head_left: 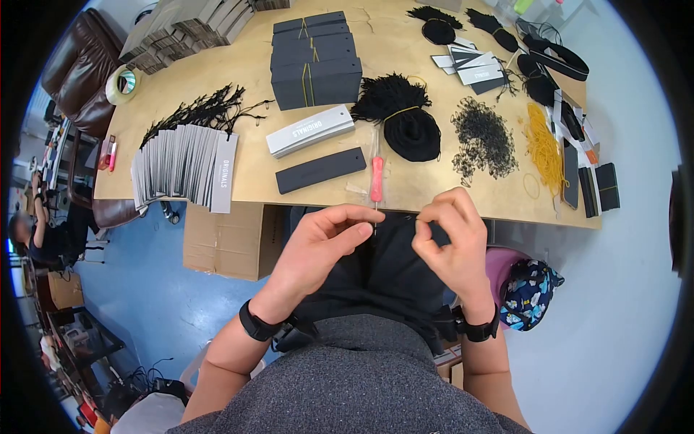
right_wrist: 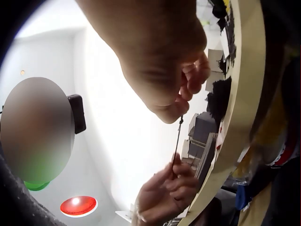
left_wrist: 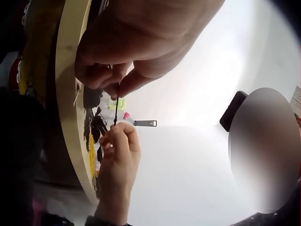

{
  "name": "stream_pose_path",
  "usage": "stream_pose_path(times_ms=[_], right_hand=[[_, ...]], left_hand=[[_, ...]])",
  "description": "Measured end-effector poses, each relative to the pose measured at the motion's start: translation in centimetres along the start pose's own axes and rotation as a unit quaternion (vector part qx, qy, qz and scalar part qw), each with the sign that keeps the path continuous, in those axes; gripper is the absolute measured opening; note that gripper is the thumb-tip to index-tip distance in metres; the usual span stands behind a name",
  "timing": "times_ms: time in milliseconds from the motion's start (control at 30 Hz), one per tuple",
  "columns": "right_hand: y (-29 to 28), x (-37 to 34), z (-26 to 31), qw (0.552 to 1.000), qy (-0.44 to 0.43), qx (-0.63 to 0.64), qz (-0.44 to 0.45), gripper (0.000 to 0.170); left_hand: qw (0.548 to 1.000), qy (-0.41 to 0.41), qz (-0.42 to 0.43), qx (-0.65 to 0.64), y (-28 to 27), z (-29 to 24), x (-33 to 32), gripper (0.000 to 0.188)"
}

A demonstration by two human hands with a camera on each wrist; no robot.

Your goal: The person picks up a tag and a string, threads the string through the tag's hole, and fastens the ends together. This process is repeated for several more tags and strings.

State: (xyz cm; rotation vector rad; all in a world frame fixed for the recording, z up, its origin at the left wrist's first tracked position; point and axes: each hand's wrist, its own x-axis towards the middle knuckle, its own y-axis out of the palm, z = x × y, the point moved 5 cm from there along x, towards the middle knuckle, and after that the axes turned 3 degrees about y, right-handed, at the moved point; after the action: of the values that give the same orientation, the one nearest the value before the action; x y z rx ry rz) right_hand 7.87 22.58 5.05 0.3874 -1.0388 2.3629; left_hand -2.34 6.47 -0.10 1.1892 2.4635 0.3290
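Observation:
A thin black cord (left_wrist: pixel 116 109) runs taut between the two hands in both wrist views, with a small knot near the right hand. My left hand (head_left: pixel 325 235) pinches one end between thumb and fingers, just off the table's front edge. My right hand (head_left: pixel 457 239) pinches the other end with its fingertips. Between the hands, at the table edge, lies a pink-handled tool (head_left: pixel 377 179) with a thin metal shaft. Beyond it are a banded bundle of black cords (head_left: pixel 412 136), a white stack of tags (head_left: pixel 311 132) marked ORIGINALS and a dark stack of tags (head_left: pixel 322 171).
Grey tags (head_left: pixel 177 166) with black cords fan out at the left of the table (head_left: pixel 253 181). Banded dark tag stacks (head_left: pixel 316 79) stand behind. To the right lie a heap of small black wire pieces (head_left: pixel 483 141) and yellow rubber bands (head_left: pixel 543 148). A cardboard box (head_left: pixel 220 242) sits below.

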Motion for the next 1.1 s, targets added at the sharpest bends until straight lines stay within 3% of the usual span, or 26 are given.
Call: stream_pose_path(times_ms=[33,133,200,333,400,467,500,533,600,633,700,733,800,933,1000,1100], right_hand=[[-0.5,0.0,-0.3,1.000,-0.001,0.000,-0.001,0.020],[-1.5,-0.1,-2.5,0.989,0.143,0.003,0.040,0.010],[-1.5,-0.4,-3.7,0.985,0.151,-0.007,0.078,0.014],[-0.6,-0.2,-2.4,0.988,0.142,-0.037,0.048,0.032],[1.1,0.0,-0.5,0.980,0.118,0.120,0.105,0.049],[2.9,0.0,0.2,0.938,0.191,0.199,0.210,0.055],[3.8,-0.4,-0.5,0.942,0.175,0.212,0.191,0.039],[4.2,-0.6,-0.8,0.943,0.169,0.215,0.192,0.039],[4.4,-0.7,-1.9,0.939,0.216,0.201,0.175,0.021],[4.0,-0.5,-1.6,0.938,0.228,0.215,0.146,0.008],[3.7,-0.6,-1.8,0.946,0.205,0.206,0.144,0.008],[3.4,-0.6,-1.8,0.953,0.189,0.195,0.137,0.008],[2.9,-0.6,-1.6,0.960,0.166,0.175,0.140,0.008],[2.0,-0.8,-0.8,0.971,0.135,0.144,0.132,0.009],[1.7,-1.1,-0.9,0.972,0.137,0.139,0.130,0.008],[1.5,-1.4,-0.8,0.970,0.149,0.138,0.133,0.008]], left_hand=[[1.000,0.001,0.000,0.001,-0.5,-0.2,-0.1,0.021],[0.998,-0.003,-0.009,0.054,-1.5,-0.6,-0.1,0.019],[0.988,0.050,-0.053,0.136,-2.0,-1.0,0.1,0.017],[0.974,0.116,-0.066,0.182,-0.7,-0.9,0.7,0.020],[0.974,0.118,-0.066,0.182,-0.1,-0.6,0.9,0.024],[0.972,0.117,-0.059,0.196,0.3,-0.9,1.0,0.025],[0.971,0.127,-0.054,0.196,0.4,-1.0,1.1,0.023],[0.969,0.138,-0.051,0.197,0.4,-1.2,1.2,0.021],[0.963,0.139,-0.067,0.219,0.1,-2.3,1.4,0.022],[0.928,0.193,-0.071,0.310,0.0,-3.6,1.8,0.024],[0.831,0.299,-0.109,0.455,-0.9,-5.3,3.2,0.031],[0.751,0.361,-0.155,0.531,-1.5,-6.2,4.0,0.032],[0.703,0.362,-0.195,0.581,-3.4,-7.2,6.3,0.035],[0.668,0.301,-0.210,0.647,-6.0,-7.8,9.4,0.033],[0.701,0.235,-0.166,0.653,-6.6,-7.5,10.1,0.032],[0.694,0.276,-0.181,0.640,-6.4,-8.3,9.1,0.030]])
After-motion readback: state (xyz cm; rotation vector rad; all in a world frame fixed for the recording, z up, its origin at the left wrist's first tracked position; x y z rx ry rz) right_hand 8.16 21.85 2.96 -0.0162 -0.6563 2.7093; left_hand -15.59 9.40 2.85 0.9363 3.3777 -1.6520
